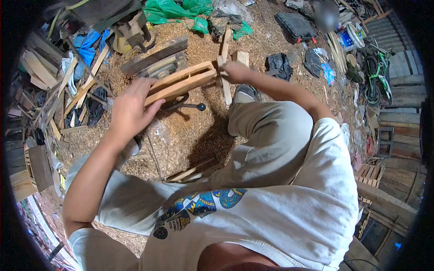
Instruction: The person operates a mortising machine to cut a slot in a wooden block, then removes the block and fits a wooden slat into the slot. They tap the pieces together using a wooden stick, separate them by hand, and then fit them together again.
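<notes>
Two hands, two stacked wooden slats [181,82]. Left hand [130,109] grips their near end, right hand [236,71] clamps the far end; right fingers hidden behind wood.

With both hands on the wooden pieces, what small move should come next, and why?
Probably press the right hand inward: it pinches the far end of the two wooden slats while the left hand braces the near end, and a gap shows between them.

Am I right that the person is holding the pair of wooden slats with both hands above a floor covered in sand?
Not quite: the floor is covered in sawdust and wood shavings, not sand, as the head view shows. The rest holds: the left hand and the right hand each grip an end of the wooden slats.
</notes>
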{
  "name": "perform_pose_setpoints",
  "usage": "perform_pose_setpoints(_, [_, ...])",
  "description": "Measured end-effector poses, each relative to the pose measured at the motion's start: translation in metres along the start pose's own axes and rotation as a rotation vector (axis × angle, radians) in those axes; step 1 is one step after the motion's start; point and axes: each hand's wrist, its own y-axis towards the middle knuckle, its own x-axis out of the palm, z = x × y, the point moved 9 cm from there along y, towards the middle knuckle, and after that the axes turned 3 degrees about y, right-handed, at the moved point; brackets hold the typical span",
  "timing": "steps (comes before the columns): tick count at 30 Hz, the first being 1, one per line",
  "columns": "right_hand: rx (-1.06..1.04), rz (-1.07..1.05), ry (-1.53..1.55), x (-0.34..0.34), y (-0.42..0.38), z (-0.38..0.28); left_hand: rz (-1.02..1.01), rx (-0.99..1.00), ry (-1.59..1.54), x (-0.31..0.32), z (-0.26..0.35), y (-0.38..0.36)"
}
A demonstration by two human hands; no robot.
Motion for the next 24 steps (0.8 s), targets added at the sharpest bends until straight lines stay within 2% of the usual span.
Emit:
perform_pose_setpoints(2, [-0.1, -0.08, -0.085, 0.033, -0.015, -0.019, -0.018, 0.023, -0.027, 0.001, 0.002, 0.006])
perform_pose_setpoints(4, [-0.363, 0.065, -0.276, 0.086, -0.021, -0.018, -0.058, -0.021, -0.031, 0.006, -0.003, 0.009])
perform_pose_setpoints(5, [-0.373, 0.042, -0.326, 0.104, -0.023, -0.013, -0.071, -0.039, -0.034, 0.004, -0.002, 0.012])
perform_pose_setpoints(6, [-0.372, 0.043, -0.323, 0.089, -0.024, -0.024, -0.074, -0.038, -0.033, 0.002, -0.002, 0.014])
perform_pose_setpoints(8, [0.223, -0.495, -0.219, 0.079, -0.033, 0.004, -0.082, -0.045, -0.064, 0.004, -0.004, 0.018])
perform_pose_setpoints(10, [0.288, -0.471, -0.246, 0.087, -0.036, 0.023, -0.065, -0.022, -0.063, 0.005, -0.005, 0.02])
perform_pose_setpoints(12, [-0.026, -0.085, -0.36, 0.067, -0.024, -0.001, -0.123, -0.069, -0.104, 0.007, -0.009, 0.022])
perform_pose_setpoints(13, [-0.151, 0.04, -0.373, 0.063, -0.023, -0.017, -0.126, -0.07, -0.107, 0.007, -0.009, 0.022])
perform_pose_setpoints(14, [-0.151, 0.036, -0.371, 0.067, -0.02, -0.018, -0.136, -0.095, -0.13, 0.008, -0.011, 0.022])
perform_pose_setpoints(16, [-0.392, 0.147, -0.422, 0.089, -0.019, -0.033, -0.152, -0.124, -0.152, 0.012, -0.014, 0.021])
perform_pose_setpoints(17, [-0.197, -0.116, -0.53, 0.121, -0.007, -0.007, -0.149, -0.117, -0.158, 0.012, -0.014, 0.02])
perform_pose_setpoints(18, [-0.199, -0.116, -0.525, 0.111, -0.005, -0.014, -0.147, -0.111, -0.163, 0.012, -0.015, 0.019])
perform_pose_setpoints(20, [0.252, -0.382, -0.44, 0.09, -0.011, 0.014, -0.159, -0.115, -0.184, 0.014, -0.017, 0.017])
perform_pose_setpoints(22, [0.251, -0.397, -0.418, 0.106, -0.003, 0.031, -0.161, -0.118, -0.209, 0.015, -0.016, 0.015])
perform_pose_setpoints(24, [0.12, -0.251, -0.309, 0.098, 0.002, 0.013, -0.15, -0.121, -0.253, 0.014, -0.015, 0.014])
